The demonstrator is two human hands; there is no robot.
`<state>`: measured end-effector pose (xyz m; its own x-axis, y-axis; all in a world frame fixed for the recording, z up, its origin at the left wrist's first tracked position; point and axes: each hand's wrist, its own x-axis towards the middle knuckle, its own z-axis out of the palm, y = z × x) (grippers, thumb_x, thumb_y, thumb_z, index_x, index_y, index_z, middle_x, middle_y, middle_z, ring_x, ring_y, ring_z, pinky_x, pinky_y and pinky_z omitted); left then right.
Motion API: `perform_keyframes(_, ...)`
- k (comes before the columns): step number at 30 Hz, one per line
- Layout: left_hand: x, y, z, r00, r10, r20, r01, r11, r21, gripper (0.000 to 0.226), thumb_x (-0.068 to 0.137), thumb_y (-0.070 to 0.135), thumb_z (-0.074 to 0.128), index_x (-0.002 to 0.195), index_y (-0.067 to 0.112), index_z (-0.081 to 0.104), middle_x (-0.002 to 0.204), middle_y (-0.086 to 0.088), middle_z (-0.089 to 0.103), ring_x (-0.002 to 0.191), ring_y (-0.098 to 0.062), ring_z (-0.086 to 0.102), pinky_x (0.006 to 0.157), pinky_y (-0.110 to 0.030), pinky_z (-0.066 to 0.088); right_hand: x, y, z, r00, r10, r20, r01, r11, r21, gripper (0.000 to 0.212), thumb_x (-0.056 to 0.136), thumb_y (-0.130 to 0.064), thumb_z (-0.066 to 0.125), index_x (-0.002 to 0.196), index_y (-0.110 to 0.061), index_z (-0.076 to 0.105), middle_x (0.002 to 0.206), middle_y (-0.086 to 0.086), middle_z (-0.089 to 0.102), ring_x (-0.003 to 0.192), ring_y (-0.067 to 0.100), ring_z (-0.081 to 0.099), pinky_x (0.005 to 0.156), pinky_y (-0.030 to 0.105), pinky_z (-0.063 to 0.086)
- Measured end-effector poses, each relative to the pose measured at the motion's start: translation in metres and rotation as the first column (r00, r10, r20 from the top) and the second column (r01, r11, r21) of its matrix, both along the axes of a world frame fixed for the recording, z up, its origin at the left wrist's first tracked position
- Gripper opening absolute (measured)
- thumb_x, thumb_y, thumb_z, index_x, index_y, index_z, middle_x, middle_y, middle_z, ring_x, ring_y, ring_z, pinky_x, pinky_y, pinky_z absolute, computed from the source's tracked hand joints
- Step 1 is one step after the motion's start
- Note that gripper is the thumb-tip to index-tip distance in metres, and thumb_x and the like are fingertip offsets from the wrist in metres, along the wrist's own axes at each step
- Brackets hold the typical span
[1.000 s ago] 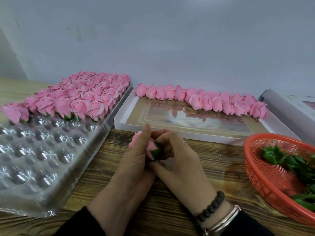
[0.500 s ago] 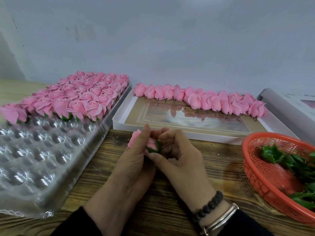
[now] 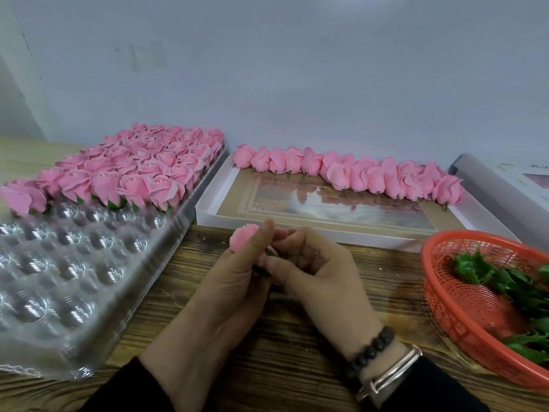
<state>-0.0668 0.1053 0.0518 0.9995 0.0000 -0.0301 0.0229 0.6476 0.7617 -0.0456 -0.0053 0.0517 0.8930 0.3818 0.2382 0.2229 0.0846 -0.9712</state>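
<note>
A pink soft-petalled rose head [image 3: 244,237] is held just above the wooden desk [image 3: 297,346], gripped by the left hand [image 3: 234,289] with the thumb laid along its side. The small green plastic calyx [image 3: 269,253] at its base is pinched by the curled fingers of the right hand [image 3: 323,278]. A clear plastic blister tray [image 3: 74,263], partly filled with pink roses [image 3: 142,168], is seen to the left, and an orange mesh basket [image 3: 439,292] of green calyxes [image 3: 475,269] to the right.

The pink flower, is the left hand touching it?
Touching. The head view shows the thumb of the left hand lying right across the pink flower, with no gap between them.
</note>
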Motion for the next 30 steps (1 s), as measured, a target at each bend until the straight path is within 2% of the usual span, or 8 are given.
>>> perform_keyframes(4, 0.0, -0.003, -0.002, 0.997, 0.078, 0.012, -0.078, 0.993, 0.089, 0.025, 0.071, 0.033, 0.064, 0.05, 0.02, 0.063, 0.069, 0.001, 0.067, 0.074, -0.013, 0.065, 0.065, -0.025, 0.05, 0.001, -0.003, 0.0, 0.973, 0.115, -0.203, -0.08, 0.982, 0.171, 0.014, 0.075, 0.0, 0.069, 0.083, -0.008, 0.061, 0.074, -0.004, 0.07, 0.063, 0.007, 0.064, 0.057, 0.018, 0.052)
perform_keyframes(9, 0.002, -0.008, -0.005, 0.979, 0.202, -0.038, -0.202, 0.979, 0.015, 0.028, 0.068, 0.032, 0.063, 0.048, 0.018, 0.052, 0.058, -0.001, 0.052, 0.068, -0.017, 0.058, 0.072, -0.033, 0.052, -0.001, 0.003, -0.007, 0.998, -0.043, 0.046, 0.046, 0.996, -0.078, 0.031, 0.073, -0.006, 0.075, 0.081, -0.031, 0.06, 0.093, -0.006, 0.07, 0.082, 0.011, 0.066, 0.079, 0.032, 0.055)
perform_keyframes(13, 0.0, -0.009, -0.004, 0.989, 0.137, -0.052, -0.137, 0.99, 0.016, 0.019, 0.069, 0.031, 0.065, 0.073, 0.012, 0.07, 0.076, -0.009, 0.065, 0.076, -0.02, 0.066, 0.066, -0.031, 0.057, 0.0, 0.002, -0.008, 0.98, -0.057, 0.192, 0.099, 0.972, -0.215, 0.034, 0.068, -0.012, 0.076, 0.083, -0.035, 0.056, 0.078, -0.012, 0.065, 0.07, 0.004, 0.059, 0.069, 0.025, 0.05)
perform_keyframes(17, -0.001, -0.003, 0.003, 0.996, 0.069, -0.053, -0.061, 0.987, 0.148, 0.03, 0.058, 0.036, 0.071, 0.081, 0.016, 0.074, 0.085, -0.007, 0.069, 0.082, -0.019, 0.068, 0.067, -0.032, 0.056, 0.0, 0.001, -0.002, 1.0, -0.004, 0.024, 0.005, 0.998, -0.062, 0.022, 0.065, -0.012, 0.073, 0.074, -0.027, 0.061, 0.061, -0.003, 0.057, 0.061, 0.014, 0.053, 0.065, 0.048, 0.053)
perform_keyframes(20, -0.002, 0.002, 0.003, 0.998, 0.004, -0.058, 0.006, 0.986, 0.164, 0.036, 0.062, 0.035, 0.073, 0.088, 0.01, 0.073, 0.089, -0.013, 0.069, 0.076, -0.019, 0.068, 0.051, -0.027, 0.053, 0.0, -0.004, 0.001, 0.968, 0.198, -0.153, -0.189, 0.979, 0.076, 0.023, 0.072, -0.004, 0.074, 0.093, -0.009, 0.065, 0.076, 0.007, 0.067, 0.07, 0.019, 0.062, 0.07, 0.036, 0.055)
perform_keyframes(22, -0.001, 0.003, 0.0, 0.998, 0.042, -0.045, -0.034, 0.987, 0.157, 0.042, 0.064, 0.031, 0.077, 0.093, 0.001, 0.069, 0.091, -0.018, 0.065, 0.079, -0.024, 0.067, 0.057, -0.029, 0.056, 0.0, -0.004, 0.001, 0.956, 0.217, -0.196, -0.206, 0.975, 0.079, 0.024, 0.076, -0.002, 0.07, 0.099, -0.004, 0.065, 0.085, 0.01, 0.07, 0.074, 0.015, 0.064, 0.071, 0.026, 0.054)
perform_keyframes(26, 0.001, 0.004, -0.002, 0.974, 0.201, 0.104, -0.222, 0.937, 0.271, 0.024, 0.066, 0.026, 0.071, 0.077, 0.005, 0.073, 0.08, -0.018, 0.069, 0.074, -0.025, 0.068, 0.065, -0.031, 0.056, 0.002, -0.003, -0.001, 0.999, -0.001, 0.046, 0.007, 0.992, -0.127, 0.015, 0.078, -0.012, 0.071, 0.087, -0.021, 0.064, 0.073, -0.009, 0.066, 0.067, -0.004, 0.059, 0.064, 0.01, 0.046)
perform_keyframes(30, -0.001, 0.006, 0.0, 0.92, 0.213, 0.329, -0.383, 0.66, 0.646, 0.01, 0.076, -0.003, 0.067, 0.08, 0.006, 0.069, 0.066, -0.004, 0.068, 0.06, -0.006, 0.061, 0.055, -0.016, 0.049, 0.005, -0.008, 0.001, 0.945, -0.098, 0.313, 0.165, 0.966, -0.197, 0.022, 0.073, -0.028, 0.068, 0.092, -0.033, 0.058, 0.091, -0.01, 0.061, 0.083, 0.001, 0.057, 0.075, 0.008, 0.041)
